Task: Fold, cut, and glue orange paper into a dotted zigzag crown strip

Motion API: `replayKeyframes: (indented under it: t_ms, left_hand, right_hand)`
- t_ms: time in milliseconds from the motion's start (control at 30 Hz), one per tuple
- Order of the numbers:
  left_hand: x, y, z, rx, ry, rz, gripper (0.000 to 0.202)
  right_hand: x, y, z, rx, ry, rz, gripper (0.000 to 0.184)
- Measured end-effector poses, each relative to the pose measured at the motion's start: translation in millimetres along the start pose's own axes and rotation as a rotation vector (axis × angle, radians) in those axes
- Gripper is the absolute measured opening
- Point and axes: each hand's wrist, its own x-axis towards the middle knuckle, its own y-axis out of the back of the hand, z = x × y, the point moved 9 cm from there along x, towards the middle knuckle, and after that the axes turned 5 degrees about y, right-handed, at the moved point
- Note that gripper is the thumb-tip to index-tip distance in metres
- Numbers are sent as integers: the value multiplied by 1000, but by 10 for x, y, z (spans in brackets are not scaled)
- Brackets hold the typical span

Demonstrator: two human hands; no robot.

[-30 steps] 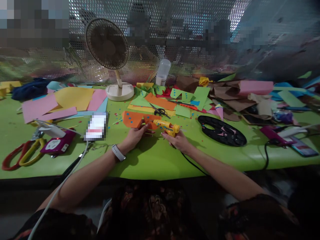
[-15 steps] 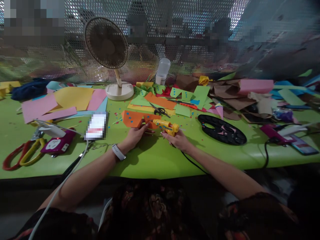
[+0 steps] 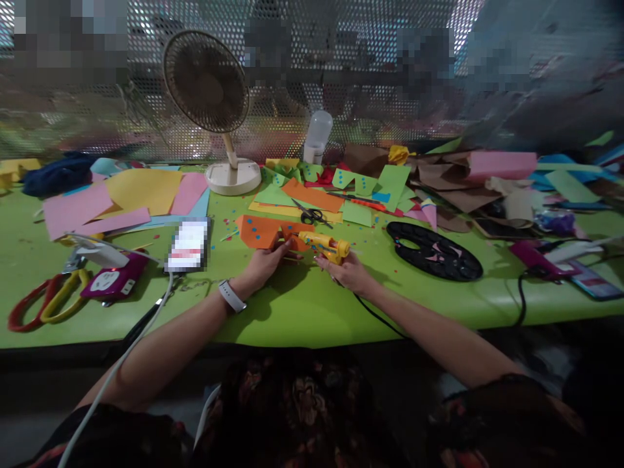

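Note:
My right hand (image 3: 347,273) is closed round a yellow glue gun (image 3: 324,245), whose nozzle points left at an orange paper cut-out with blue dots (image 3: 266,231). My left hand (image 3: 262,265), a white watch on its wrist, holds the near edge of that orange paper on the green table (image 3: 302,305); its fingers are pinched on the paper close to the nozzle. The gun's black cord (image 3: 375,316) trails off the table's front edge.
A desk fan (image 3: 210,97) stands behind. Coloured paper sheets (image 3: 117,198) lie left; black scissors (image 3: 309,215) and paper scraps lie behind the gun. A black mask shape (image 3: 433,251) is right. Red and yellow scissors (image 3: 43,304), a phone (image 3: 188,245) and a white cable (image 3: 117,367) are left.
None of the objects or hands has moved noticeably; the view has only shifted slightly.

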Motion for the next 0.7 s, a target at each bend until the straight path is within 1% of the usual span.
replayKeyframes:
  t_ms: [300,433,567,700]
  left_hand:
    - [-23,-22,30,34,-21,-15,28]
    - [-15,-11,21,34,-11,-6,29]
    - [-15,-5,23,29,-18,-6,30]
    - [-14,-14,20,26,-23,-17,33]
  right_hand:
    - [-8,1,81,-8,-9,-10,33]
    - [-5,10,89,-9,-10,10,35]
    - [-8,-11,102,-14,-16,-19,35]
    - [-9,-5,94,-17,-10,-17,35]
